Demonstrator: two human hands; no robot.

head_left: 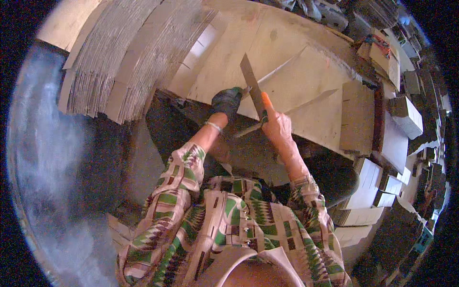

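A flat, narrow, grey-brown strip that looks like card (252,79) stands out over the near part of the pale wooden tabletop (318,62), between the person's two hands. The bare right hand (278,125) has its fingers closed on the lower end, with one digit in a bright orange cover (266,101) laid along the strip's edge. Gripping it low probably leaves the longer upper part free, while the extended digit seems to steady it against twisting.

The left hand, in a dark fabric glove (224,102), is curled just beside the strip. Its fingertips merge with the dark cloth, so I cannot tell whether they are pressed together or pinching something. The glove perhaps guards against rough edges.

Both forearms rise from the lower edge and converge, elbows out to the sides: the left one slants up and rightward, a pale band (213,126) at the wrist, and the right one slants up and leftward. This pose likely brings the hands together over the tabletop's near edge.

Two thin pale strips (287,63) (313,101) lie slanting across the wood, beyond and to the right of the hands. At the upper left, long rows of tan cardboard sheets (103,62) lean in overlapping layers, perhaps so that single edges are easy to reach. A brown cardboard stack (357,117) sits at the right.
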